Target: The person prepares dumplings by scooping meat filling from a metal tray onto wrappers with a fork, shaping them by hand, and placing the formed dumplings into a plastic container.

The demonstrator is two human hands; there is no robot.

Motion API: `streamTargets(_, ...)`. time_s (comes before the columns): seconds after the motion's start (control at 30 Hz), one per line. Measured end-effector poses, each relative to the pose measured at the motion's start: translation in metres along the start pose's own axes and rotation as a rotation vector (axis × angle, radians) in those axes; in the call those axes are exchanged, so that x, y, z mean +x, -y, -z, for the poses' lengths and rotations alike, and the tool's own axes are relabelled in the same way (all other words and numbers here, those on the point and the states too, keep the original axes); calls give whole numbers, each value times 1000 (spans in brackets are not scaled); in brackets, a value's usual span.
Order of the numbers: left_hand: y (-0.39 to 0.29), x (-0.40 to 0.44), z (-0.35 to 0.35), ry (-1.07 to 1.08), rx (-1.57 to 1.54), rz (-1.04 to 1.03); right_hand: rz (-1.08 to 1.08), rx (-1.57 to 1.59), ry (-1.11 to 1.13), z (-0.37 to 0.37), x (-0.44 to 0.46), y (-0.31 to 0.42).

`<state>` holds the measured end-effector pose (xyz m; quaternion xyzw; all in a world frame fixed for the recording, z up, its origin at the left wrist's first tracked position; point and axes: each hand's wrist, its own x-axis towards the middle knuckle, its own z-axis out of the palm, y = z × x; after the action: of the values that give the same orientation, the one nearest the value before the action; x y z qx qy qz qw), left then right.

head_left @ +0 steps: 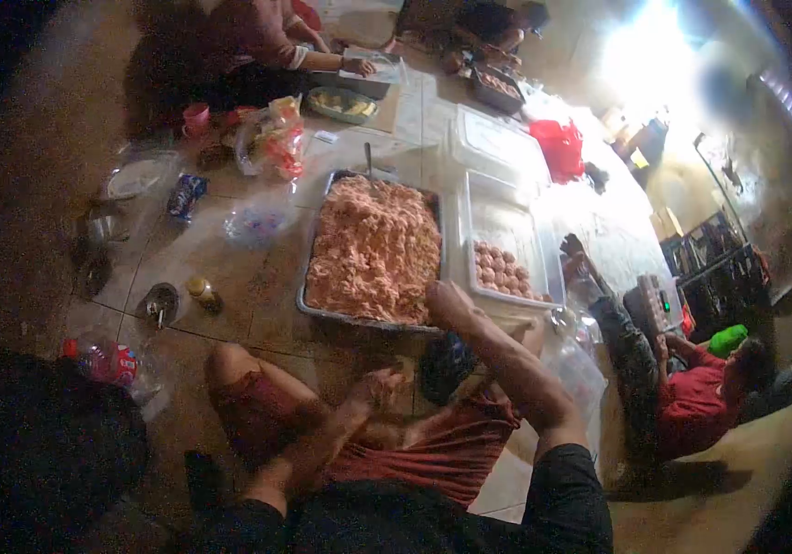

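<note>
A large metal tray (302, 297) in front of me is heaped with pink minced meat (373, 249), and a spoon handle (368, 159) sticks up from its far side. My right hand (451, 307) is at the tray's near right corner, against the edge of the meat; its fingertips are hidden. Over my lap, my left hand (379, 388) is held with the fingers curled in, a little blurred; whether anything is inside cannot be made out. Right of the tray, a clear plastic box (497, 208) holds several rolled meatballs (499, 270) at its near end.
A lid (493, 138) lies beyond the box. To the left are a small jar (202, 291), an ashtray (157, 303), a blue packet (186, 197) and a plastic bottle (105, 360). A person in red (710, 392) sits right, by a scale (654, 303); others work at the back.
</note>
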<state>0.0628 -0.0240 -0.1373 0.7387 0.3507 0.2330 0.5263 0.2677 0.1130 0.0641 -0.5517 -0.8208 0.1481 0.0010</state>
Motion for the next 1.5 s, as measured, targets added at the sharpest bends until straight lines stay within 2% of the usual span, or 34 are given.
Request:
streamTargets(0.03,-5,4,4,28,485,-158,-59,-47,22,1,5,-1)
streamTargets(0.1,-3,11,7,-25,454,-177,-46,-190,-46,20,1,1)
streamTargets(0.23,19,15,-11,-159,302,-266,146,-440,-316,89,1,53)
streamTargets(0.27,8,17,-6,-160,305,-271,145,-443,-322,100,7,67)
streamTargets(0.33,-19,15,6,-358,263,-467,4,-238,-243,111,29,97)
streamTargets(0.37,-22,15,9,-362,264,-469,-42,-171,-219,106,40,101)
streamTargets(0.43,-7,14,4,-377,304,-424,252,-552,-351,49,79,67)
streamTargets(0.47,7,12,-1,-384,314,-402,263,-548,-342,40,79,70)
streamTargets(0.53,45,10,-12,28,557,-168,488,-619,-402,21,69,81)
streamTargets(0.57,52,6,-18,25,546,-155,618,-587,-498,25,59,79)
streamTargets(0.6,49,2,-23,-55,470,-204,621,-579,-485,26,54,78)
streamTargets(0.67,40,7,-28,-212,327,-320,635,-621,-271,33,49,72)
streamTargets(0.7,33,17,-25,-295,261,-387,641,-526,-244,42,53,67)
streamTargets(0.77,21,26,-21,-373,182,-448,566,-576,-298,57,71,55)
streamTargets(0.83,6,25,-13,-59,495,-193,496,-611,-340,49,91,41)
streamTargets(0.87,-3,21,-10,-57,486,-187,404,-572,-370,33,106,30)
streamTargets(0.93,-19,16,2,-315,108,-301,271,-518,-420,6,127,12)
streamTargets(0.97,-9,18,2,-321,109,-298,230,-499,-438,-3,134,8)
streamTargets(1.03,27,23,-12,-131,130,-79,427,-103,-282,-21,120,1)
streamTargets(1.07,36,24,-24,-130,122,-70,446,-378,-167,9,100,32)
streamTargets(1.1,47,31,-40,-576,465,-400,500,-640,-58,42,78,67)
streamTargets(1.13,42,35,-37,-779,630,-592,499,-648,-59,41,83,50)
streamTargets(1.17,36,39,-33,-1034,806,-744,619,-537,-181,38,88,23)
streamTargets(1.23,8,27,-12,-277,131,-330,477,-637,-135,73,87,47)
streamTargets(1.27,2,27,-11,-277,122,-325,478,-636,-125,78,96,45)
streamTargets(1.33,-4,27,-15,-356,-74,-353,275,-566,-489,85,108,38)
streamTargets(1.4,-4,24,-14,-303,-66,-290,332,-689,-479,15,134,-12)
streamTargets(1.47,19,27,-26,-253,-48,-232,449,-595,-383,28,113,40)
streamTargets(1.5,56,34,-53,-273,-6,-159,451,-597,-387,44,103,52)
